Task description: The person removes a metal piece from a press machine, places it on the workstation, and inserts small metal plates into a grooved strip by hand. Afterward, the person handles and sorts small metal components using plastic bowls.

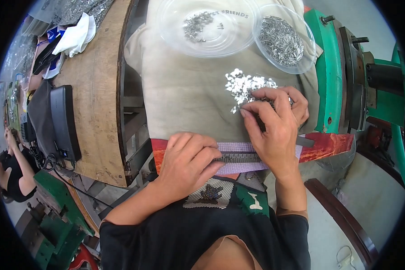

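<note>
Shiny metal pieces (246, 84) lie heaped beyond and partly under my right hand (279, 118), thumb and forefinger narrowed; I can't tell what's pinched.

The right fingers (259, 107) partly hide the silvery pile (244, 84), its pieces too small to tell.

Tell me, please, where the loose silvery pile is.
In the head view, the loose silvery pile lies right of centre on the cloth, by the right hand.
</note>
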`<state>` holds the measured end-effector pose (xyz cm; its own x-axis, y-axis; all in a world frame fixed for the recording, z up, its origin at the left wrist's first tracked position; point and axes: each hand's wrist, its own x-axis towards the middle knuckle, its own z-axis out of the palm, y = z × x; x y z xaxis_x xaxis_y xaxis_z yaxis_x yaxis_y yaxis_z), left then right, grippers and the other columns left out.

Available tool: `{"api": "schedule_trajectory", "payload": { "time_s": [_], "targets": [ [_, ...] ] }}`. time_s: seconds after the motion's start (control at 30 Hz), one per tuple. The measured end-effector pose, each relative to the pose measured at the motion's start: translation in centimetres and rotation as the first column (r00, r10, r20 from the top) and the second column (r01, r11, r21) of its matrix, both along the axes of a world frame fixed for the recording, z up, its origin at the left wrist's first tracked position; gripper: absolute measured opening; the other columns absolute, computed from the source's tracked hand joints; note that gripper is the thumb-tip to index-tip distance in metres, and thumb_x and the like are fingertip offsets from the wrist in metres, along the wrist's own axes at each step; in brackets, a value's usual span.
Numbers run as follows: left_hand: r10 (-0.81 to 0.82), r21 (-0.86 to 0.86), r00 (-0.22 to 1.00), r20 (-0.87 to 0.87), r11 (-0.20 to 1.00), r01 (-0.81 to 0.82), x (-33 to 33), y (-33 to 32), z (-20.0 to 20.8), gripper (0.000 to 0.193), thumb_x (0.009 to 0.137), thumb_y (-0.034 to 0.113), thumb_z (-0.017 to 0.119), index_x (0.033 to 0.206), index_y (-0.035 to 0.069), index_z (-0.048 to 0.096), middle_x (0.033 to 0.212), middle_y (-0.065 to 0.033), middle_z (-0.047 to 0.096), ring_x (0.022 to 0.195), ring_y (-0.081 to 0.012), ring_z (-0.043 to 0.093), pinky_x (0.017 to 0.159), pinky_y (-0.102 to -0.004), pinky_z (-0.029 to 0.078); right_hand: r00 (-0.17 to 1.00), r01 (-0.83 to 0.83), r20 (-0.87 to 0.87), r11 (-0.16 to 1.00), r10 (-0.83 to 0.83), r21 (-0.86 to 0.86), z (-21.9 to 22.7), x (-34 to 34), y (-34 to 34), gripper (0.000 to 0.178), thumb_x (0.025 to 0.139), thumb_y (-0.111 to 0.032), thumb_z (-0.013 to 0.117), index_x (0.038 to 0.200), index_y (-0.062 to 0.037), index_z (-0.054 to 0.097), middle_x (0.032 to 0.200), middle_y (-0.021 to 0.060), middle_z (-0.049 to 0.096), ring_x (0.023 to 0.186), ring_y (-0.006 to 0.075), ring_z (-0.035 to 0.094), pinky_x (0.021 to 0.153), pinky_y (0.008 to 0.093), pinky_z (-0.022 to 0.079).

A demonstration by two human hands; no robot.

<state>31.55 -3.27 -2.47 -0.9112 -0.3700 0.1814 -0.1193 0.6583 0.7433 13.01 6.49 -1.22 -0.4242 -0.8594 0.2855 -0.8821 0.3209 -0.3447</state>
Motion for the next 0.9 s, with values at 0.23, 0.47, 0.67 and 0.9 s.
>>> {"api": "schedule_trajectory", "payload": {
  "time_s": [0.23, 0.47, 0.67, 0.9],
  "targets": [
    [-0.017, 0.004, 1.000, 0.003, 1.000, 0.017, -0.5, 0.1, 0.0, 0.026, 0.069, 0.015, 0.080, 0.090, 0.010, 0.067, 0.095, -0.0025, 0.064, 0.085, -0.0220, 0.059, 0.077, -0.0368, 0.040, 0.976, -0.095, 0.192, 0.994, 0.104, -0.052, 1.0, 1.9, 3.5, 0.016, 0.068, -0.011, 0.078, 0.081, -0.0143, 0.070, 0.101, -0.0019, 0.064, 0.108, 0.0284, 0.048, 0.094, 0.0406, 0.032],
    [-0.067, -0.020, 0.998, -0.017, 0.998, 0.067, -0.4, 0.3, -0.1, 0.021, 0.072, 0.012, 0.075, 0.093, 0.009, 0.068, 0.099, -0.0027, 0.061, 0.091, -0.0227, 0.058, 0.084, -0.0375, 0.040, 0.964, -0.115, 0.241, 0.993, 0.110, 0.007, 0.9, 2.8, 5.7, 0.023, 0.064, -0.015, 0.081, 0.086, -0.0156, 0.075, 0.102, -0.0022, 0.065, 0.106, 0.0285, 0.049, 0.092, 0.0399, 0.033],
    [-0.079, -0.009, 0.995, -0.054, 0.997, 0.079, -0.6, 0.3, -0.7, 0.019, 0.071, 0.012, 0.076, 0.089, 0.010, 0.068, 0.098, -0.0020, 0.062, 0.091, -0.0216, 0.059, 0.083, -0.0370, 0.041, 0.980, -0.053, 0.190, 0.997, 0.061, -0.047, 0.4, 1.5, 4.2, 0.020, 0.066, -0.014, 0.082, 0.085, -0.0162, 0.075, 0.099, -0.0026, 0.065, 0.106, 0.0285, 0.049, 0.091, 0.0399, 0.033],
    [-0.061, 0.024, 0.995, -0.078, 0.998, 0.063, -0.9, 0.0, -0.9, 0.016, 0.072, 0.012, 0.077, 0.084, 0.011, 0.066, 0.093, 0.0008, 0.064, 0.087, -0.0206, 0.060, 0.081, -0.0355, 0.041, 0.996, -0.072, 0.039, 0.994, 0.076, -0.085, -0.3, 0.4, 1.1, 0.015, 0.069, -0.015, 0.081, 0.082, -0.0177, 0.073, 0.100, -0.0057, 0.064, 0.109, 0.0250, 0.050, 0.093, 0.0416, 0.029]
  ]
}}
